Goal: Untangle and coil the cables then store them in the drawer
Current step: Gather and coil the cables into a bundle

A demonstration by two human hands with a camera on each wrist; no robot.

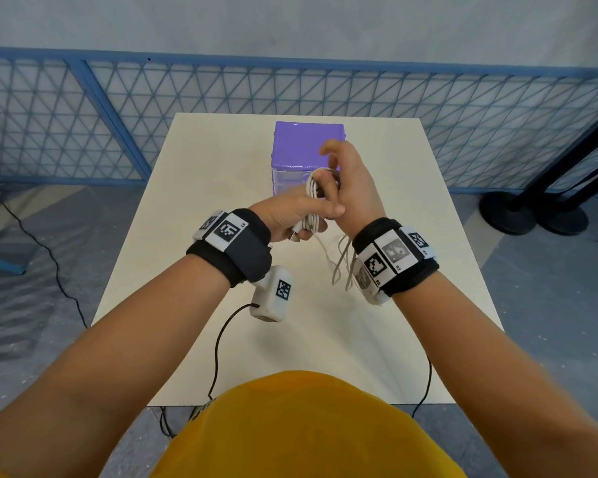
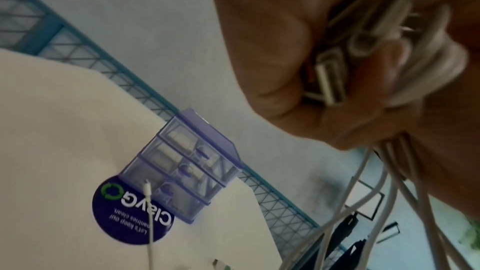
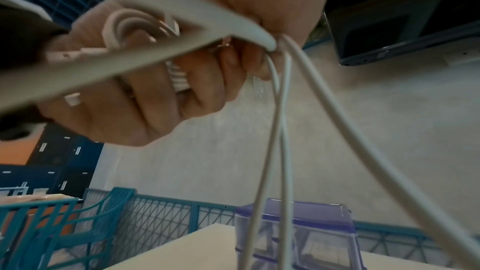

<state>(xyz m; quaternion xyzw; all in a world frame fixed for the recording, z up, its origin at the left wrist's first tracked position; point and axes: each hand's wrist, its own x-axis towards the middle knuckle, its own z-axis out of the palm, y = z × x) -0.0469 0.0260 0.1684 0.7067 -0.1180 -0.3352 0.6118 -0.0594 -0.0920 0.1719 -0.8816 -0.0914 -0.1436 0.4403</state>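
On the counter point(image 1: 221, 188) stood a purple drawer unit point(image 1: 308, 139), its drawers closed. Above the counter, the left hand point(image 1: 290, 215) gripped the coiled white cable point(image 1: 312, 188); the right hand point(image 1: 353, 181) pinched its top, loose strands hanging. Coiling appeared unfinished; next, winding the slack and opening a drawer.

Even, soft daylight in the head view, edges bowed around the table point(image 1: 221, 188); both wrist views are dimmer, near cables and fingers blurred (motion smear too).
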